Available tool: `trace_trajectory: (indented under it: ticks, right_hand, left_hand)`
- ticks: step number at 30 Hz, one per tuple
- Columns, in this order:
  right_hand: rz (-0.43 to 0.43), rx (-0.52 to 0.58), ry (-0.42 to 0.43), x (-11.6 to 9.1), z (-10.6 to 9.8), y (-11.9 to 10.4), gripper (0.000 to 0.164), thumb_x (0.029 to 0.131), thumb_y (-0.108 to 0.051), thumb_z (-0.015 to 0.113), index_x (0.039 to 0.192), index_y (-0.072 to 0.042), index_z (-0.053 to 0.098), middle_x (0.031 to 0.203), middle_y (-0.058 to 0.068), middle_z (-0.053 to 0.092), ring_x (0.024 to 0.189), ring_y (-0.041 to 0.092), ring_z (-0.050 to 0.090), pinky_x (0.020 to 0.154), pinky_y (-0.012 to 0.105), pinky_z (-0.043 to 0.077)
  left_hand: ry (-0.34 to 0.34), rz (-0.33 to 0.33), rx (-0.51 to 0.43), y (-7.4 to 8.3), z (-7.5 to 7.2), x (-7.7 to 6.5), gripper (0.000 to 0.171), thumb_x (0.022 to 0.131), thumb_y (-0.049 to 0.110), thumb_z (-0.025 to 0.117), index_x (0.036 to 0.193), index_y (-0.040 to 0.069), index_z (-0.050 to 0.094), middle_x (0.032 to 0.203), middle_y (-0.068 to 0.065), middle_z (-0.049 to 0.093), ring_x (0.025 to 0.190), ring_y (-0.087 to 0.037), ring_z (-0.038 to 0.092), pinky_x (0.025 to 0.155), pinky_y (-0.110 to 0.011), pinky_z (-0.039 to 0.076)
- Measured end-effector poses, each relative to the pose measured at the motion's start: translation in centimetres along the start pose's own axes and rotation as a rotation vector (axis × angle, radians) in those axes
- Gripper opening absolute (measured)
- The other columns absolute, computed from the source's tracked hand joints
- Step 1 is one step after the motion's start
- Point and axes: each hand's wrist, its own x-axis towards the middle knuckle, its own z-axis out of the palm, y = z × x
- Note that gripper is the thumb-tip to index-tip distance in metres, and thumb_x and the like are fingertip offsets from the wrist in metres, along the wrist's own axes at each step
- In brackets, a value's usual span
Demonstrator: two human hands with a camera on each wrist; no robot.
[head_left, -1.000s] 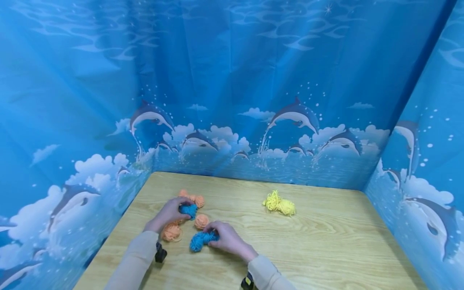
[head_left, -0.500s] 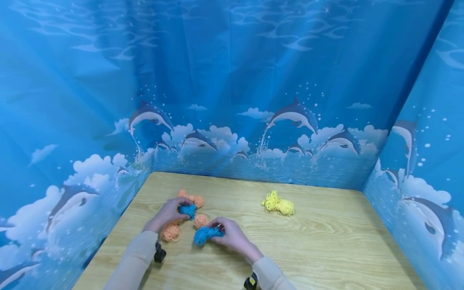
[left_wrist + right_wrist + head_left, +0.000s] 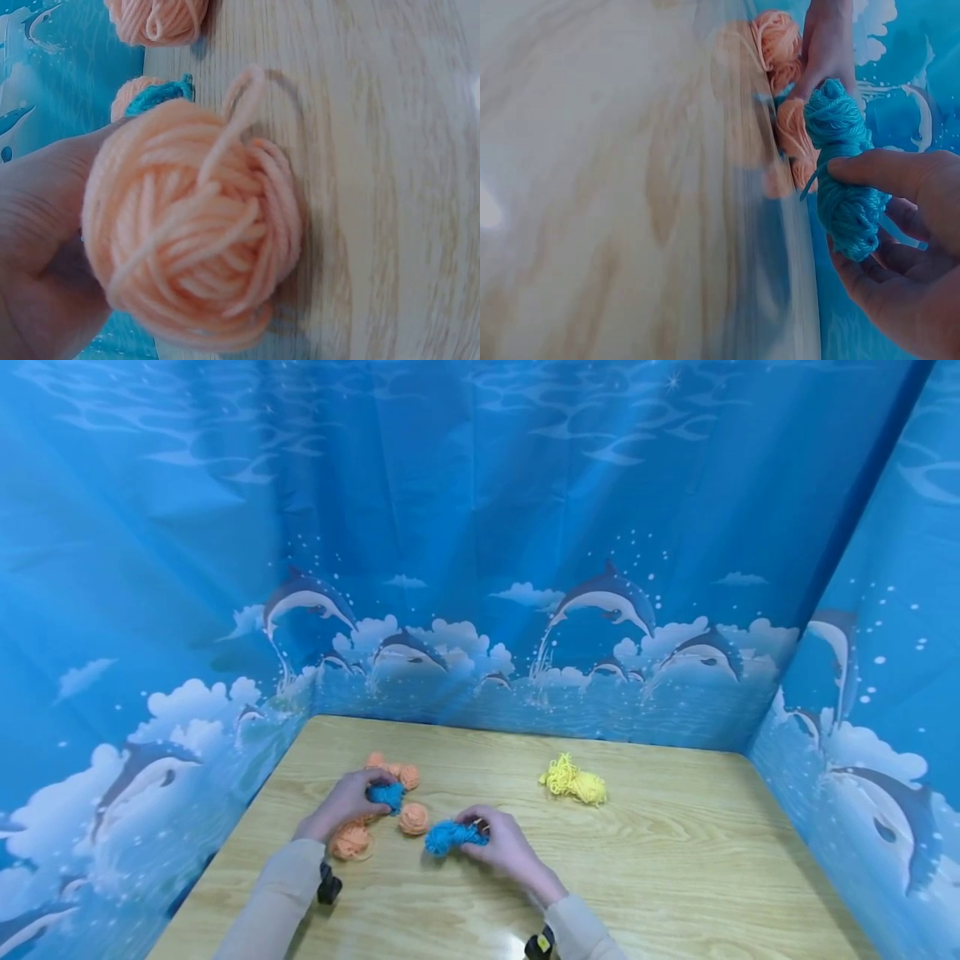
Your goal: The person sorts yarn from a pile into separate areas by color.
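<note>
In the head view my left hand [image 3: 343, 803] grips a small blue yarn bundle [image 3: 387, 797], thumb and fingers curled round its sides. Orange yarn surrounds that hand: one ball [image 3: 351, 842] below it, another ball [image 3: 413, 819] to its right, and a bundle [image 3: 396, 772] beyond the fingers. The near orange ball [image 3: 187, 232] hides most of the left hand's grip in the left wrist view. My right hand [image 3: 512, 847] pinches a second blue skein [image 3: 450, 837], narrow in the middle with rounded ends. The right wrist view shows the thumb across this skein [image 3: 844, 172] and a loose strand.
Yellow yarn [image 3: 573, 780], partly loose and loopy, lies at the back of the wooden table [image 3: 660, 860], right of centre. A blue curtain [image 3: 480, 568] printed with dolphins encloses the back and sides. A black wrist camera [image 3: 329, 885] sits at the left cuff.
My right hand has lifted the blue skein and moved right with it, away from the orange balls. The left hand keeps its hold in nearly the same place.
</note>
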Motion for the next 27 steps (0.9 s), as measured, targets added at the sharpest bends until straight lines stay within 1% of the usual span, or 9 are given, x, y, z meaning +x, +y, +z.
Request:
trace_trajectory:
  ticks: [2, 7, 12, 15, 22, 27]
  right_hand:
    - [0.018, -0.001, 0.007, -0.2, -0.4, 0.2, 0.033, 0.084, -0.007, 0.081, 0.116, -0.011, 0.07, 0.112, 0.002, 0.07, 0.098, 0.017, 0.064, 0.086, 0.029, 0.056]
    - [0.047, -0.031, 0.04, -0.5, -1.5, 0.8, 0.034, 0.084, -0.008, 0.081, 0.116, -0.012, 0.07, 0.114, 0.002, 0.07, 0.099, 0.018, 0.065, 0.087, 0.03, 0.056]
    - [0.045, -0.031, 0.078, -1.0, -2.5, 1.4, 0.035, 0.082, -0.006, 0.081, 0.116, -0.01, 0.07, 0.113, 0.006, 0.071, 0.097, 0.02, 0.066, 0.087, 0.032, 0.057]
    - [0.06, -0.022, 0.085, -1.3, -3.0, 1.7, 0.036, 0.082, -0.005, 0.081, 0.116, -0.008, 0.07, 0.113, 0.007, 0.07, 0.098, 0.021, 0.066, 0.087, 0.033, 0.057]
    - [0.09, -0.065, 0.101, -2.3, -4.8, 2.5, 0.034, 0.084, -0.005, 0.081, 0.115, -0.011, 0.07, 0.112, 0.005, 0.07, 0.098, 0.021, 0.065, 0.087, 0.033, 0.057]
    - [0.116, -0.079, 0.133, -3.3, -5.9, 3.2, 0.034, 0.083, -0.003, 0.081, 0.114, -0.011, 0.07, 0.112, 0.005, 0.07, 0.099, 0.021, 0.066, 0.087, 0.036, 0.058]
  left_hand:
    - [0.001, -0.007, -0.006, 0.0, 0.0, 0.0, 0.039, 0.084, 0.007, 0.083, 0.121, 0.009, 0.07, 0.122, -0.013, 0.067, 0.115, -0.037, 0.061, 0.093, -0.052, 0.054]
    - [0.006, 0.001, 0.001, 0.0, -0.1, 0.0, 0.039, 0.084, 0.007, 0.083, 0.12, 0.008, 0.07, 0.122, -0.014, 0.067, 0.114, -0.037, 0.061, 0.092, -0.053, 0.054]
    - [0.004, -0.001, 0.007, -0.1, -0.1, 0.0, 0.039, 0.084, 0.007, 0.082, 0.122, 0.008, 0.069, 0.123, -0.015, 0.066, 0.115, -0.037, 0.061, 0.092, -0.053, 0.054]
    - [0.001, -0.008, 0.002, -0.2, -0.1, 0.1, 0.04, 0.084, 0.008, 0.082, 0.122, 0.008, 0.069, 0.124, -0.015, 0.066, 0.116, -0.038, 0.061, 0.093, -0.053, 0.053]
    - [0.002, 0.011, 0.022, 0.0, -0.1, 0.0, 0.039, 0.085, 0.008, 0.082, 0.121, 0.008, 0.069, 0.122, -0.015, 0.067, 0.115, -0.038, 0.061, 0.092, -0.053, 0.054]
    - [0.0, 0.011, 0.001, 0.2, -0.1, -0.1, 0.037, 0.085, 0.007, 0.082, 0.119, 0.007, 0.07, 0.12, -0.014, 0.067, 0.114, -0.037, 0.061, 0.093, -0.053, 0.054]
